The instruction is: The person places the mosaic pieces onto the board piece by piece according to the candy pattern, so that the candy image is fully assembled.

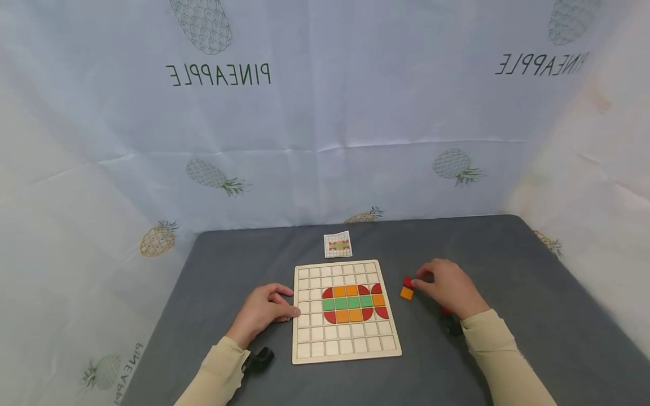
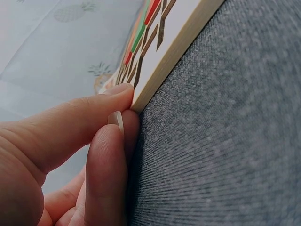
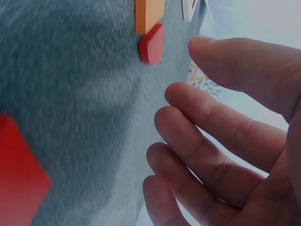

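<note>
A light wooden grid board (image 1: 317,349) lies on the table, with red, orange and green pieces (image 1: 347,303) set in its squares. My left hand (image 1: 261,310) grips the board's left edge, its thumb (image 2: 110,96) on top and a fingertip low against the side. My right hand (image 1: 448,286) hovers to the right of the board with fingers loosely bent and nothing between them. By its thumb, a red piece (image 3: 152,44) with a rounded end touches an orange piece (image 1: 407,293). Another red piece (image 3: 19,174) sits under the right wrist.
A small pattern card (image 1: 337,245) lies behind the board, printed with a similar coloured figure. The dark grey table (image 1: 244,254) runs back to a white pineapple-print cloth (image 1: 315,113), which hangs behind it and at both sides.
</note>
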A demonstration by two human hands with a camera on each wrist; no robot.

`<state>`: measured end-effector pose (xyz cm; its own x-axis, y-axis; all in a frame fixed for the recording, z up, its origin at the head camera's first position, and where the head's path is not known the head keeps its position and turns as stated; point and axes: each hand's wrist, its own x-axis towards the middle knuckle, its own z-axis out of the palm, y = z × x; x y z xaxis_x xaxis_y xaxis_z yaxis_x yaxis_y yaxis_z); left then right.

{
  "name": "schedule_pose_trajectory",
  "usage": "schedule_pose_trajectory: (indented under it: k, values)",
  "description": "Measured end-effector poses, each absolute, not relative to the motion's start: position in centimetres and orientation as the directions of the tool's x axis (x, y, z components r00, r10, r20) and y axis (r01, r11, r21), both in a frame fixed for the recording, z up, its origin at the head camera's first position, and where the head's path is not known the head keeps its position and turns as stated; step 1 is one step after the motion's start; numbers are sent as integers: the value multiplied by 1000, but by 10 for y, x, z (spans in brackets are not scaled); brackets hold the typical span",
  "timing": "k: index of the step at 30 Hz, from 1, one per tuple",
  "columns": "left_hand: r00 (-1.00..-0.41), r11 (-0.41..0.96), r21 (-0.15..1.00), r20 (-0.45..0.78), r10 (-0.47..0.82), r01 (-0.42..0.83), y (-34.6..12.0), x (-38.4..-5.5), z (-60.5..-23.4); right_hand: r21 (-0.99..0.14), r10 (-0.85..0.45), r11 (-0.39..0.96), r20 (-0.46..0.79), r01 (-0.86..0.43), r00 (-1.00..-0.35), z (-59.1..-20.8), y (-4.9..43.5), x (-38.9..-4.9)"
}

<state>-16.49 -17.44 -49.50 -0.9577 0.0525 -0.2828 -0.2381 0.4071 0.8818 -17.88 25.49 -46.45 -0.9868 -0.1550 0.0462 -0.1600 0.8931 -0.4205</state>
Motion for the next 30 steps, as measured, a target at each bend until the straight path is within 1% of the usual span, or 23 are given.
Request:
schedule_pose_trajectory:
  k: [6,14,23,30]
  values:
    - [-958,395,887,-282,56,-238,-174,-164,-499,-418,-179,891,36,-177,-983,-471,248,-183]
    - [-955,392,888,-289,69,-241,-174,-163,-500,-406,-164,901,2,-151,-986,-479,247,-187]
    - [-954,399,882,-295,55,-250,-174,-163,-500,-411,-167,899,-5,-150,-986,-476,250,-188]
    - [-957,406,882,-284,53,-239,-175,-165,-498,-394,-164,907,-10,-147,-986,-476,247,-191]
